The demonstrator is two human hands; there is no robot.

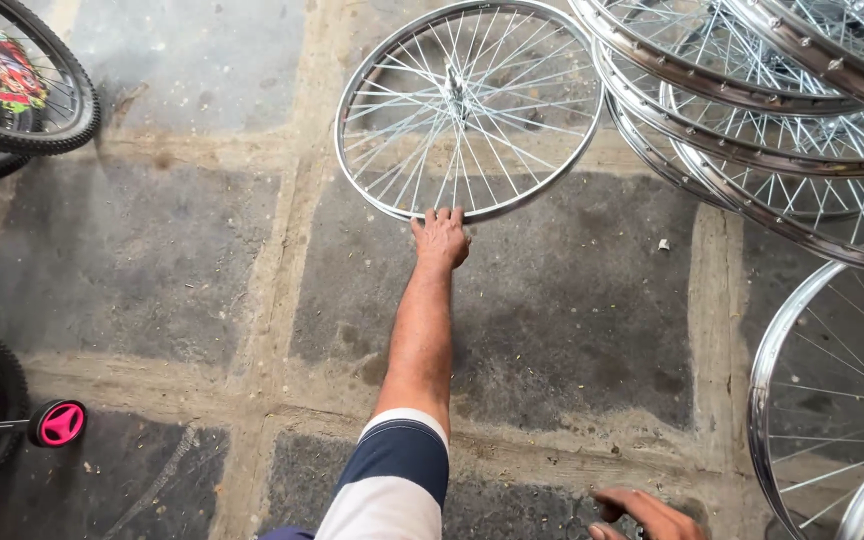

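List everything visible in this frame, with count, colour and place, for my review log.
bare spoked bicycle wheel rim: one, silver metal, flat on the floor, top centre
stacked spoked rims: several, exact count unclear, silver, top right
partly visible spoked rims: two, silver, right edge
black-tyred bicycle wheels: parts of bicycles, left edge
pink training wheel: one, pink with black tyre, lower left
stone-slab floor: grey with pale joints
left hand: fingertips on the lone rim's near edge, arm outstretched
right hand: bottom edge, partly cut off
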